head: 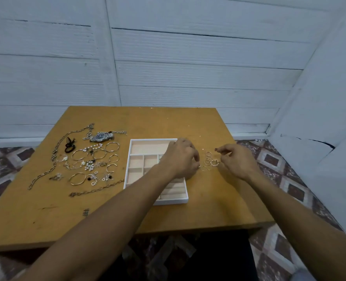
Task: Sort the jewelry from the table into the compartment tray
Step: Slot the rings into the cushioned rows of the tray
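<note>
Presently left hand (180, 159) overhangs tray (151, 139) right edge; right hand (238, 162) beside rings (209, 162). Both curled, grasp undeterminable. Open worktop (147, 120) behind tray; jewelry (90, 159) crowds left.

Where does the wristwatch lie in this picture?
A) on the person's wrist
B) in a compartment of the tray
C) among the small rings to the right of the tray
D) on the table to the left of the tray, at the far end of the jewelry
D: the wristwatch lies on the table, left of the compartment tray and outside it.
</note>
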`<state>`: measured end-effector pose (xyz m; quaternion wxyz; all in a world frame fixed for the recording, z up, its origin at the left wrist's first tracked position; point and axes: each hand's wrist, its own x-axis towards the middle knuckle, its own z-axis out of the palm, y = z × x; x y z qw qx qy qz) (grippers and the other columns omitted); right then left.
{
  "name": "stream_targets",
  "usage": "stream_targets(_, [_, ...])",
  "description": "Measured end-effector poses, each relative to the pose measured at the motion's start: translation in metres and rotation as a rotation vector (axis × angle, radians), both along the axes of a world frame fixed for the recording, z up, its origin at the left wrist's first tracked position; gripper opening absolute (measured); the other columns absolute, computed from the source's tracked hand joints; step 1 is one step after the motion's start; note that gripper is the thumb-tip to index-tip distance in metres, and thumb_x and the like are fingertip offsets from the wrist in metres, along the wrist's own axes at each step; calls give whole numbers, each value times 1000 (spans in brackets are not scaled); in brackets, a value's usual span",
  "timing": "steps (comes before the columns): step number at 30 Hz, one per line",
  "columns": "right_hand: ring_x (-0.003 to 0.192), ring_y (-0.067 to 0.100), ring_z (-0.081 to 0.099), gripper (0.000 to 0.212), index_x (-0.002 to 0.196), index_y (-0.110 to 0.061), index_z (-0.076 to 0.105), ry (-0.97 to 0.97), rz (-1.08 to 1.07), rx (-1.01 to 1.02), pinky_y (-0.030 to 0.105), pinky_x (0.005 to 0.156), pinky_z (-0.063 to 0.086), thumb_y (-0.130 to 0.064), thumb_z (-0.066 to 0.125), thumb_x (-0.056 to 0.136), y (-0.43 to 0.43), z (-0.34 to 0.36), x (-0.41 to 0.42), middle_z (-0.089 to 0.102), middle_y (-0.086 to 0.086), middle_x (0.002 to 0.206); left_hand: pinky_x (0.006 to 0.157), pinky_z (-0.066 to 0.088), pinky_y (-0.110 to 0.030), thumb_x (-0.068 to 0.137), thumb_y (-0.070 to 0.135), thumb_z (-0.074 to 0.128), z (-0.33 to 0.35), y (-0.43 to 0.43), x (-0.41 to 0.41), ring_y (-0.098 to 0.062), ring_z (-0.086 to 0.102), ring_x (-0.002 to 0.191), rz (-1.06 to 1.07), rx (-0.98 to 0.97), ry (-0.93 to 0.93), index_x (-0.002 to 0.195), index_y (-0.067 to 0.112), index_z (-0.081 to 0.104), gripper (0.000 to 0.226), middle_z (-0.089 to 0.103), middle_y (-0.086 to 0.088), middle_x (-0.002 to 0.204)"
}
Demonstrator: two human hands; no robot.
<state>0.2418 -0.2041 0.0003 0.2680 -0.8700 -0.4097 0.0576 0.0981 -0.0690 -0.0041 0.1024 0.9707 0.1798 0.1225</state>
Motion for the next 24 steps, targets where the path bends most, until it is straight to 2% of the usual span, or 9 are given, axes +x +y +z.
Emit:
stream_targets(4, [102, 16, 60, 26, 106, -26, 70, 66, -16, -85, 35, 92, 49, -18, 60, 84, -11, -2, 7, 66, -6, 105, 95, 29, -35, 85, 36, 58, -7, -8, 14, -17, 35, 127, -15, 13, 37, 104, 28, 70, 24, 58, 6, 121])
stream_targets(9, [115, 25, 52, 24, 98, -31, 71, 3, 49, -150, 48, 100, 41, -24, 63, 77, -10, -9, 7, 63, 1, 119, 103, 24, -38, 85, 37, 60, -9, -13, 25, -21, 28, 134, -30, 29, 119, 108, 28, 69, 27, 53, 3, 130])
stream_targets(11, [117, 27, 50, 20, 94, -31, 72, -45, 81, -148, 48, 101, 39, -23, 64, 77, -6, -10, 6, 62, 2, 119, 105, 23, -40, 85, 41, 62, -9, -14, 28, -23, 26, 135, -27, 54, 165, 108, 27, 69, 28, 52, 2, 132])
stream_targets(16, [122, 24, 44, 10, 89, -35, 69, -129, 139, -191, 44, 103, 32, -32, 66, 81, 0, -14, 8, 57, -2, 124, 105, 23, -46, 85, 44, 64, -8, -14, 38, -27, 22, 138, -2, 85, 234, 108, 23, 68, 31, 48, -2, 137])
stream_targets(20, [128, 24, 39, 8, 89, -37, 69, -171, 158, -235, 51, 104, 31, -39, 66, 82, 1, -14, 7, 52, -5, 130, 103, 25, -46, 86, 41, 63, -8, -17, 41, -27, 23, 136, -2, 107, 272, 113, 19, 65, 34, 47, -4, 136])
stream_targets(24, [130, 25, 32, 9, 93, -37, 70, -182, 149, -275, 52, 105, 29, -39, 64, 85, 1, -12, 1, 47, -6, 137, 99, 26, -44, 85, 40, 64, -8, -19, 39, -24, 26, 131, -3, 72, 225, 103, 22, 66, 25, 49, -2, 129])
